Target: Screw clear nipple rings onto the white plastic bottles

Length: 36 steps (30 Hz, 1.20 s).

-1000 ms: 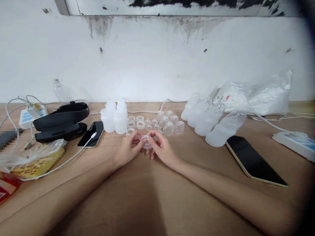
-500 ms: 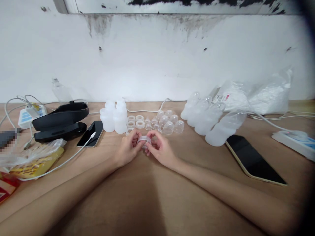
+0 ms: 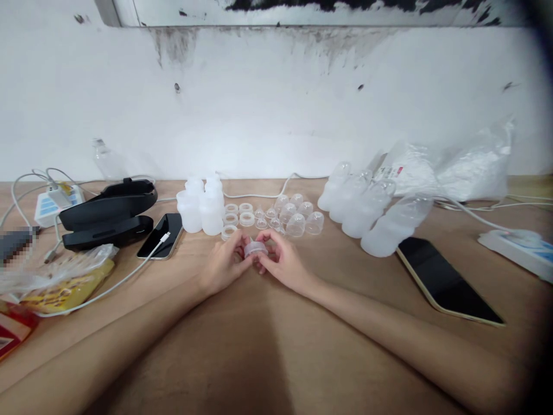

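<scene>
1. Two hands are shown in the head view: the left hand [image 3: 227, 260] and the right hand [image 3: 283, 259], set on either side of a translucent ring piece [image 3: 256, 248], here taken as landmark.
2. Grip: the ring piece is pinched by the thumbs and fingers of both hands. Whether it is also rested on the tabletop [image 3: 242, 357] cannot be told.
3. Step in hand (judged): the ring piece is being worked between the fingertips. Whether a teat is seated in it cannot be made out.
4. Next move (judged): a level ring piece and even pressure from both thumbs are called for.
5. Beyond the ring piece, white rings [image 3: 247, 218] are ranged to the left; small clear teats [image 3: 261, 223] and domed caps [image 3: 296, 225] are ranged to the right.
6. Room: lateral movement is bounded farther left by white bottles [image 3: 211, 213] and farther right by dome-capped bottles [image 3: 380, 236]; beyond, the tabletop is ended by a wall [image 3: 276, 115]. The widest room is judged to be offered on the near side.
</scene>
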{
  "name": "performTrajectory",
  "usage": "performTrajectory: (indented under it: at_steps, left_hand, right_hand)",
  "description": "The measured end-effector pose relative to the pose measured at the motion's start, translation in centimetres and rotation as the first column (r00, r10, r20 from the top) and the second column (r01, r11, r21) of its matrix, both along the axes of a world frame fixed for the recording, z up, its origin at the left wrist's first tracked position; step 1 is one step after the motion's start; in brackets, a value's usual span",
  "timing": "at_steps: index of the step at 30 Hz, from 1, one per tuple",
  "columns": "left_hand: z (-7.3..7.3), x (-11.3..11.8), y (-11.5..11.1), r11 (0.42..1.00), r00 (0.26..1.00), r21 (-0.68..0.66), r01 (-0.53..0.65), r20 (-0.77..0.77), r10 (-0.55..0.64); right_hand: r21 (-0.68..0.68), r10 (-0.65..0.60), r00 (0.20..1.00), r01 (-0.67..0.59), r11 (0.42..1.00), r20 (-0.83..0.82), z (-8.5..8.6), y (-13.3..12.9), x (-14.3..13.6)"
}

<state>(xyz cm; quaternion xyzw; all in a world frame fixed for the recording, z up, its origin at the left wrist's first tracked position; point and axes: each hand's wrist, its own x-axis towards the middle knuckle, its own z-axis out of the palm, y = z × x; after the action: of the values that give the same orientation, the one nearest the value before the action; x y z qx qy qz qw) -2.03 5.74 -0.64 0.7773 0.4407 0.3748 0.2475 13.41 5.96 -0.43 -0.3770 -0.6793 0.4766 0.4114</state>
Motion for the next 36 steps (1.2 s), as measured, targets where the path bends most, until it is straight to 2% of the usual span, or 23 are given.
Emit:
performTrajectory:
  at_steps: [3, 9, 12, 16, 21, 28, 32, 36]
  left_hand:
    - [0.0, 0.0, -0.1, 1.000, 1.000, -0.017, 0.016, 0.025, -0.016]
    - [-0.6, 0.4, 0.3, 0.980, 0.971, -0.168, 0.107, 0.229, -0.067]
    - [-0.6, 0.5, 0.3, 0.978, 0.970, -0.176, 0.109, 0.235, -0.065]
    - [-0.2, 0.4, -0.1, 0.999, 0.998, -0.033, -0.018, 0.058, 0.020]
    - [0.0, 0.2, -0.6, 0.986, 0.980, 0.077, -0.149, -0.119, 0.158]
    - [0.2, 0.5, -0.7, 0.974, 0.938, 0.130, -0.184, -0.272, 0.214]
    - [0.6, 0.6, -1.1, 0.968, 0.882, 0.166, -0.190, -0.404, 0.243]
    - [0.8, 0.6, -1.3, 0.963, 0.797, 0.231, -0.136, -0.552, 0.245]
  right_hand:
    - [-0.012, 0.020, 1.000, -0.020, 1.000, -0.013, 0.0, 0.0, 0.1]
    - [-0.082, -0.013, 0.999, 0.010, 0.997, -0.033, -0.2, 0.1, -0.1]
    - [-0.108, -0.052, 0.998, 0.047, 0.993, -0.046, -0.3, 0.2, -0.3]
    - [-0.113, -0.111, 0.989, 0.101, 0.988, -0.093, -0.2, 0.3, -0.3]
    - [-0.023, -0.070, 0.994, 0.068, 0.997, -0.079, 0.0, 0.0, -0.1]
    - [0.153, -0.090, 0.989, 0.072, 0.986, 0.116, -0.2, -0.4, 0.3]
    - [0.161, -0.099, 0.984, 0.074, 0.984, 0.150, -0.3, -0.2, 0.3]
    - [0.132, -0.081, 0.982, 0.058, 0.990, 0.170, -0.3, 0.0, 0.2]
